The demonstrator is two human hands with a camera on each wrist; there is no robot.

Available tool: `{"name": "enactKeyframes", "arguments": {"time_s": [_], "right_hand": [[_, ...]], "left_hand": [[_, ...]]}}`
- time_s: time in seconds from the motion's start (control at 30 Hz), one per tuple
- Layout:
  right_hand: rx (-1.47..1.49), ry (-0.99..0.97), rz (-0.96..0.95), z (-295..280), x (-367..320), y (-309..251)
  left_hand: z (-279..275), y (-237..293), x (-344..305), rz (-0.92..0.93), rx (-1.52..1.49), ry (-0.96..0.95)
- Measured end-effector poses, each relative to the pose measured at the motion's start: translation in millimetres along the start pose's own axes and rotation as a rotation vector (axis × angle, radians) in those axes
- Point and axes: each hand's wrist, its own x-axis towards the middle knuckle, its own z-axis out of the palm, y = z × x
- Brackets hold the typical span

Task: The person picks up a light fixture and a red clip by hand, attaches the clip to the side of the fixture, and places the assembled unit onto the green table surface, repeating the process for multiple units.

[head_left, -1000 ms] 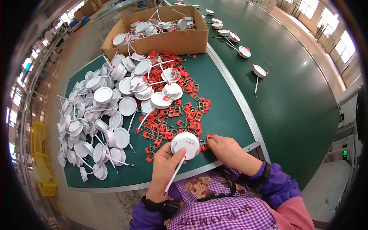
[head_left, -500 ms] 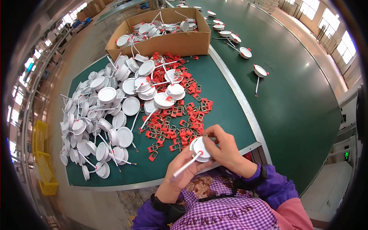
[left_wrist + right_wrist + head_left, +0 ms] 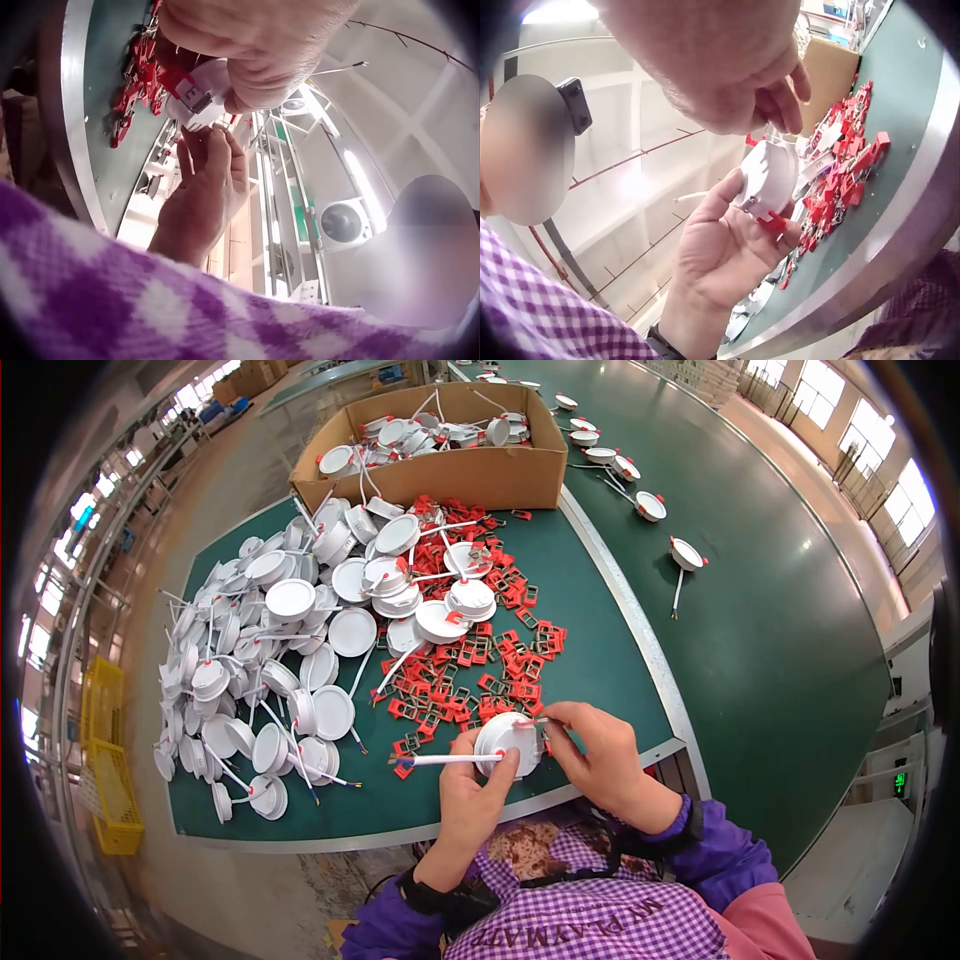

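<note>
My left hand (image 3: 468,805) grips a white round downlight (image 3: 503,736) at the front of the green table, thumb on its back beside the white cable (image 3: 440,759). A red spring clip (image 3: 774,221) sits on the downlight's edge near the left fingers in the right wrist view. On the opposite edge my right hand (image 3: 605,757) pinches another red clip (image 3: 753,140) with thumb and forefinger. Loose red clips with metal frames (image 3: 460,685) lie in a heap just beyond both hands.
A large pile of white downlights (image 3: 290,600) covers the table's left side. Behind it stands a cardboard box (image 3: 470,478) full of clipped downlights. Past a metal edge (image 3: 640,630) on the right, a green belt (image 3: 770,630) carries a line of downlights (image 3: 685,555).
My right hand has come from the clip heap to the downlight's right edge. My left hand has moved rightward and turned the downlight, so its cable now points left.
</note>
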Motion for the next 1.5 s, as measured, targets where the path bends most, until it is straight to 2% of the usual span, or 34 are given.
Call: {"name": "enactKeyframes", "arguments": {"time_s": [0.07,0.13,0.23,0.33,0.47,0.57,0.63,0.7,0.97,1.03,1.23,1.4,1.5], "right_hand": [[0.037,-0.032,0.003,-2,1,-5],[0.034,-0.11,-0.039,-4,1,-8],[0.116,-0.178,-0.071,-7,4,-10],[0.17,-0.121,0.041,-8,4,-10],[-0.028,-0.057,-0.031,-9,10,-3],[-0.038,-0.143,-0.069,-5,4,-6],[-0.029,-0.162,-0.04,-4,2,-6],[0.027,-0.183,0.007,-4,0,-4],[-0.019,-0.186,0.012,-1,-8,-1],[-0.023,-0.177,0.003,-1,-8,0],[0.028,-0.193,-0.029,-3,-11,1],[0.103,-0.201,0.047,-5,-10,3],[0.135,-0.167,0.026,-8,-9,8]], "left_hand": [[-2,0,0,0.025,0.068,0.032],[-2,3,1,0.135,0.26,0.012],[-3,4,2,0.108,0.238,0.007],[-4,2,2,0.097,0.224,0.003],[-1,7,1,0.096,0.276,0.015],[1,11,1,0.124,0.353,0.024],[4,18,1,0.22,0.433,0.043],[3,11,1,0.236,0.476,0.039],[3,9,5,0.353,0.663,0.02],[-2,11,7,0.414,0.769,-0.059],[-9,23,10,0.342,0.689,-0.198],[-7,23,11,0.283,0.676,-0.233],[-5,28,9,0.234,0.63,-0.247]]}}
